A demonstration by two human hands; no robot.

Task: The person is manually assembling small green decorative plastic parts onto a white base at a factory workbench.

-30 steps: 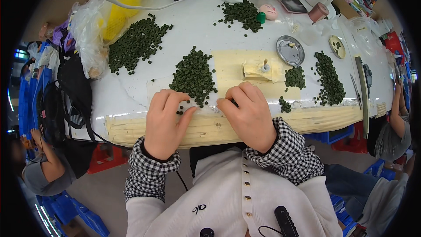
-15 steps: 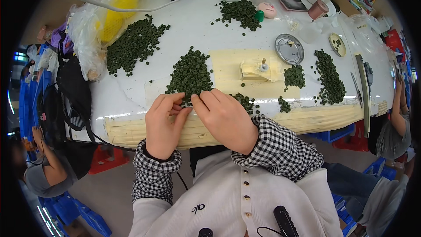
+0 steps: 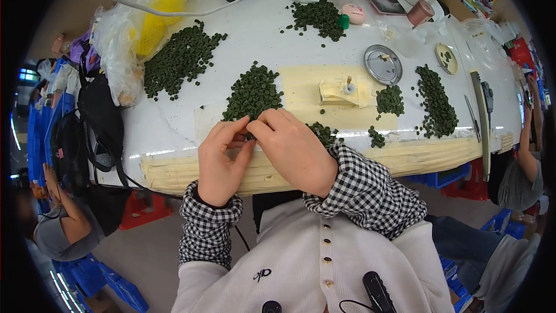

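My left hand (image 3: 223, 159) and my right hand (image 3: 298, 153) meet at the near edge of a pile of small dark green round pieces (image 3: 253, 90). The left thumb and fingers are closed in a pinch, with a bit of dark green (image 3: 250, 136) showing between the fingertips; it looks like one of these pieces. My right hand is closed too, its fingertips against those of the left. Whatever lies inside the right fingers is hidden by the back of the hand. More loose green pieces (image 3: 324, 133) lie just beyond the right wrist.
A taped block with an upright peg (image 3: 349, 88) stands on a yellowish sheet (image 3: 301, 78). Beside it are a round metal lid (image 3: 383, 65) and further green piles (image 3: 435, 104). Long tools (image 3: 480, 122) lie at right. Plastic bags (image 3: 119, 52) crowd the left; padding (image 3: 405, 153) lines the near edge.
Both hands have drawn slightly nearer to me, off the pile's front edge. Their fingertips have come together more tightly. The whole view has shifted a little.
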